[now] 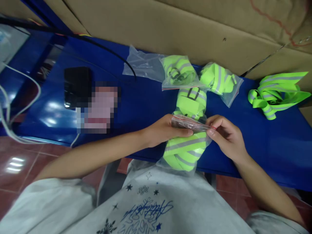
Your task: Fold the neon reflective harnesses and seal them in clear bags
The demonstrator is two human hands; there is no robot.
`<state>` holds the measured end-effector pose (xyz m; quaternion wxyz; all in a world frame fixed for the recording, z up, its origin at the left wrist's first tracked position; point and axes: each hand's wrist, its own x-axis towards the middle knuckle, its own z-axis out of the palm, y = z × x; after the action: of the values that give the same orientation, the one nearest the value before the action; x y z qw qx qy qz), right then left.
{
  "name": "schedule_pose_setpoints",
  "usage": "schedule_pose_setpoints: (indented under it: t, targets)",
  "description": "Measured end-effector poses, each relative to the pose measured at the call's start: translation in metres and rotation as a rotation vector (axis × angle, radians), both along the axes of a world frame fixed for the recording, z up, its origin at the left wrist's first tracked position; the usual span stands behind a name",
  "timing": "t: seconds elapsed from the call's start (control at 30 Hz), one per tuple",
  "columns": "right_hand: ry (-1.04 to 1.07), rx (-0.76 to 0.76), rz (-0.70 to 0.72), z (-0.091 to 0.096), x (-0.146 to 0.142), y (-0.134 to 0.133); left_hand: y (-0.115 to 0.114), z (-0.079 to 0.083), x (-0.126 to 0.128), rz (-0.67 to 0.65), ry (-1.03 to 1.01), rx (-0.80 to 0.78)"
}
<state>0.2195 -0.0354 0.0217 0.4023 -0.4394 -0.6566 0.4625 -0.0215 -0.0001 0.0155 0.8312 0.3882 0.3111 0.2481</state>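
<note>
A clear plastic bag stuffed with a folded neon-green reflective strap lies at the near edge of the blue table. My left hand pinches the bag's zip strip from the left. My right hand pinches the same strip from the right. Both hands are closed on the strip, fingertips almost meeting above the strap. Another green strap lies just behind the bag.
Two filled bags and an empty clear bag lie further back. A loose green strap rests at the right. A black device and cables sit at the left. Cardboard stands behind.
</note>
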Motion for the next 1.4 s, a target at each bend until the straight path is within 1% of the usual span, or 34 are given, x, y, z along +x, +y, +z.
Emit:
schedule_pose_setpoints:
  t: [0.1, 0.17, 0.23, 0.3, 0.37, 0.4, 0.47, 0.6, 0.67, 0.77, 0.87, 0.93, 1.03, 1.13, 1.2, 1.3, 1.4]
  targets:
    - [0.110, -0.256, 0.002, -0.001, 0.000, 0.000, 0.001, 0.000, -0.003, 0.019, 0.018, 0.010]
    - [0.119, -0.382, 0.010, 0.001, 0.002, 0.001, 0.002, 0.001, -0.004, 0.011, 0.040, 0.030]
    - [0.067, -0.471, 0.023, 0.004, 0.006, 0.002, 0.003, 0.002, -0.005, 0.006, 0.060, 0.061]
    - [0.013, -0.549, 0.065, 0.009, 0.010, 0.004, 0.004, 0.003, -0.006, -0.004, 0.078, 0.088]
    - [0.010, -0.602, 0.092, 0.013, 0.013, 0.005, 0.005, 0.005, -0.006, -0.005, 0.100, 0.115]
    - [0.021, -0.609, 0.083, 0.014, 0.013, 0.005, 0.006, 0.005, -0.006, -0.001, 0.110, 0.128]
    - [0.029, -0.572, 0.029, 0.015, 0.013, 0.005, 0.008, 0.006, -0.006, 0.001, 0.128, 0.152]
    - [-0.003, -0.381, -0.060, 0.010, 0.012, 0.004, 0.012, 0.004, -0.007, -0.060, 0.100, 0.150]
    - [-0.013, -0.307, -0.058, 0.007, 0.011, 0.004, 0.013, 0.003, -0.007, -0.073, 0.081, 0.124]
    - [-0.037, -0.222, -0.031, 0.004, 0.011, 0.004, 0.011, 0.000, -0.006, -0.046, 0.080, 0.060]
    - [-0.017, -0.139, -0.009, 0.002, 0.013, 0.005, 0.008, -0.001, -0.005, -0.042, 0.057, 0.021]
    - [0.015, -0.140, 0.013, 0.000, 0.014, 0.005, 0.007, -0.001, -0.004, -0.034, 0.037, 0.016]
    - [0.071, -0.235, 0.059, -0.001, 0.018, 0.005, 0.007, -0.001, -0.003, -0.010, -0.011, 0.033]
    - [0.104, -0.276, 0.035, 0.000, 0.020, 0.005, 0.008, 0.001, -0.004, 0.006, -0.061, 0.052]
    - [0.089, -0.249, 0.005, 0.002, 0.020, 0.005, 0.008, 0.004, -0.004, 0.005, -0.067, 0.054]
    - [0.065, -0.169, -0.010, 0.003, 0.018, 0.004, 0.007, 0.007, -0.004, 0.012, -0.036, 0.072]
    - [0.042, -0.101, -0.003, 0.002, 0.016, 0.004, 0.007, 0.008, -0.005, 0.013, -0.005, 0.154]
